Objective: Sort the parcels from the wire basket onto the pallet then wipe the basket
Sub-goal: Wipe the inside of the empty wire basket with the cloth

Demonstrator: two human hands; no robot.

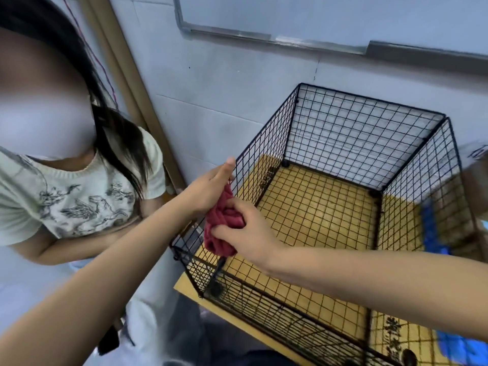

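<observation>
A black wire basket (367, 133) stands on a yellow board against the wall, with no parcels visible inside. A crumpled dark red cloth (224, 220) hangs at the basket's left wall. My right hand (248, 233) pinches the cloth from the right. My left hand (208, 188) reaches in from the left, its fingers lying straight against the cloth's upper part and the basket's top rim. The pallet is not in view.
A person in a pale patterned shirt (66, 199) stands close at the left. The yellow board (317, 223) shows through the basket's floor. Blue material (433, 228) lies outside the basket's right wall. A blurred box (475, 170) sits at the right edge.
</observation>
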